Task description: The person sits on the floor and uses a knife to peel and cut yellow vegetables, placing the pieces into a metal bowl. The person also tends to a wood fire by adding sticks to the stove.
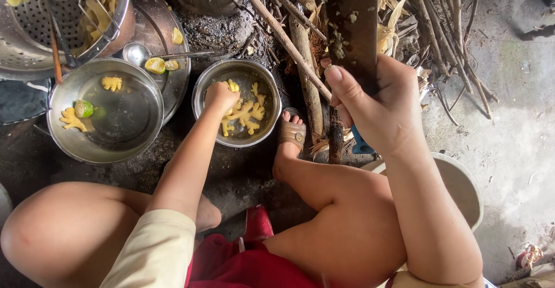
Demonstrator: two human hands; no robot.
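From the head camera, looking straight down, my right hand [384, 106] is raised close to the lens, fingers and thumb wrapped tight around the handle of a cleaver [351, 25]. Its broad dark blade rises upright from my fist toward the top of the frame, long axis near vertical, flecked with pale bits; a blue end of the handle pokes out below my palm.

My left hand [221, 95] reaches down into the small steel bowl [202, 88], fingers bunched together on the yellow chicken feet [245, 114] lying there — whether they actually grip one I cannot tell, since the knuckles hide the tips. The feet sprawl flat, toes splayed in several directions.

Just left of that bowl sits a larger steel bowl [124, 143] holding water, two more chicken feet pieces [111, 83] and a lime half [83, 108]. Behind it a round metal tray [167, 74] carries a ladle [137, 53] and a squeezed lime piece [155, 65]; a perforated colander [34, 34] with more yellow pieces stands at the top left corner.

My sandalled foot [292, 132] rests on the dark ground between the small bowl and a heap of firewood sticks [289, 39] — the sticks run diagonally up to the left, beside dry husks.
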